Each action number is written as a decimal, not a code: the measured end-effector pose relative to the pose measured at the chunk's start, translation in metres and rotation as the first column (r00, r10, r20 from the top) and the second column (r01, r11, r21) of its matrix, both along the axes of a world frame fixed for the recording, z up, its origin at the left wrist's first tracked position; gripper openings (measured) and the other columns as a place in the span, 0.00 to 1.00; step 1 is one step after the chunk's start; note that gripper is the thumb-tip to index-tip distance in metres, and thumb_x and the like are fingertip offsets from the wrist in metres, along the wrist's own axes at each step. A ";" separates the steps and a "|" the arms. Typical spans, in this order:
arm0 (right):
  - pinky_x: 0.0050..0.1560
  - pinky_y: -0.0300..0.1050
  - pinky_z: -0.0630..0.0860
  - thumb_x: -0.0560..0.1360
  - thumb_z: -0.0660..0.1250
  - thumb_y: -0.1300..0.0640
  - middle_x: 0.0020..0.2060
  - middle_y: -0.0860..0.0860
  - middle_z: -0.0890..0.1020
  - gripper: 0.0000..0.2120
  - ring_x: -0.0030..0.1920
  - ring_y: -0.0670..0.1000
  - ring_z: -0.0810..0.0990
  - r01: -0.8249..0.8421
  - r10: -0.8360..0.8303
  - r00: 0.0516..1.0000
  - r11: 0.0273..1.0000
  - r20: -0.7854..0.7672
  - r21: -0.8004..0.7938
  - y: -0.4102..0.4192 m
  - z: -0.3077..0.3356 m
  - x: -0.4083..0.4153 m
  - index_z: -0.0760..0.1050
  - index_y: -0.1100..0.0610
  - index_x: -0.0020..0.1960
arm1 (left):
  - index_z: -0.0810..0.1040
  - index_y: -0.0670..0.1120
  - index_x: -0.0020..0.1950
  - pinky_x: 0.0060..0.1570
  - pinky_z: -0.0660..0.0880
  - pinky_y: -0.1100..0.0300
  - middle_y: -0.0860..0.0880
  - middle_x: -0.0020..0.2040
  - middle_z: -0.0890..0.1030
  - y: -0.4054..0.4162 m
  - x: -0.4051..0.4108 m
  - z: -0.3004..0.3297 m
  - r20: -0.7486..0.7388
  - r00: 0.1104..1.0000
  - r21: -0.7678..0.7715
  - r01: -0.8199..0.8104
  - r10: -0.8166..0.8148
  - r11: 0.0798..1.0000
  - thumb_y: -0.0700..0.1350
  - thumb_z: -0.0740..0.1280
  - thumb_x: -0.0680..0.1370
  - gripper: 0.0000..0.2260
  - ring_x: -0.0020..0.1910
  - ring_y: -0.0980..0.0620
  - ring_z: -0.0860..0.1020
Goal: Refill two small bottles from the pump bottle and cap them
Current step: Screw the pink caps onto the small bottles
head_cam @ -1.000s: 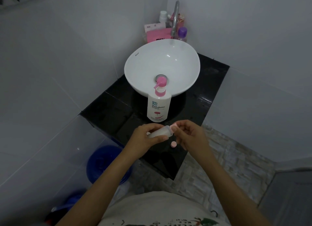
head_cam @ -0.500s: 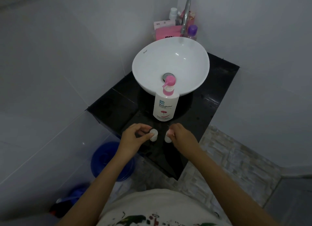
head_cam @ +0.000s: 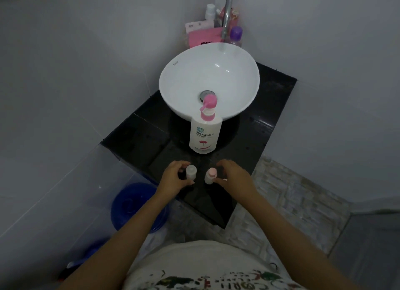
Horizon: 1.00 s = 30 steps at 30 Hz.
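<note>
Two small translucent bottles stand upright, side by side, at the front of the black counter (head_cam: 138, 138). The left small bottle (head_cam: 191, 172) has a pale top; the right small bottle (head_cam: 210, 176) has a pink cap. My left hand (head_cam: 174, 178) is cupped just left of the left bottle, fingers apart, thumb close to its base. My right hand (head_cam: 234, 177) is cupped just right of the pink-capped bottle in the same way. The white pump bottle (head_cam: 205, 136) with a pink pump head stands behind them, against the basin.
A white bowl basin (head_cam: 238, 77) sits on the counter with a chrome tap (head_cam: 227, 15) behind it. Toiletries and a pink box (head_cam: 199, 37) crowd the back corner. A blue bucket (head_cam: 129, 205) stands on the floor below the counter's left edge.
A second ago both hands held one small bottle above the counter, a pink cap lying below. Both bottles now stand upright, and my fingers have loosened away from them.
</note>
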State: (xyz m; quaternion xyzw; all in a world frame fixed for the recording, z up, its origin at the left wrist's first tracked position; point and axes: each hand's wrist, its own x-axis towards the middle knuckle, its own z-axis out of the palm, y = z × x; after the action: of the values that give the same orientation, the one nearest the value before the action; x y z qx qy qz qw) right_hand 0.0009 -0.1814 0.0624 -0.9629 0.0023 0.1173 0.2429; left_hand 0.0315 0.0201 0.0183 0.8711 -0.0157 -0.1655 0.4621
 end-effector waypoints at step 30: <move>0.38 0.36 0.77 0.74 0.69 0.57 0.44 0.54 0.83 0.07 0.37 0.46 0.80 0.382 -0.378 0.920 0.806 -0.102 0.453 -0.011 0.032 0.010 0.79 0.57 0.51 | 0.75 0.50 0.57 0.43 0.76 0.72 0.55 0.51 0.80 0.008 -0.018 0.083 -0.054 0.975 -0.485 -0.213 0.214 0.848 0.37 0.70 0.72 0.16 0.48 0.65 0.80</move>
State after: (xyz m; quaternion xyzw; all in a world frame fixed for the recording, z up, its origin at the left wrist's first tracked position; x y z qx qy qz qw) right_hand 0.0114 -0.1927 0.0941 -0.8561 0.1676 0.0668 0.4844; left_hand 0.0139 0.0277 0.1009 0.7229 0.0396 -0.1030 0.6821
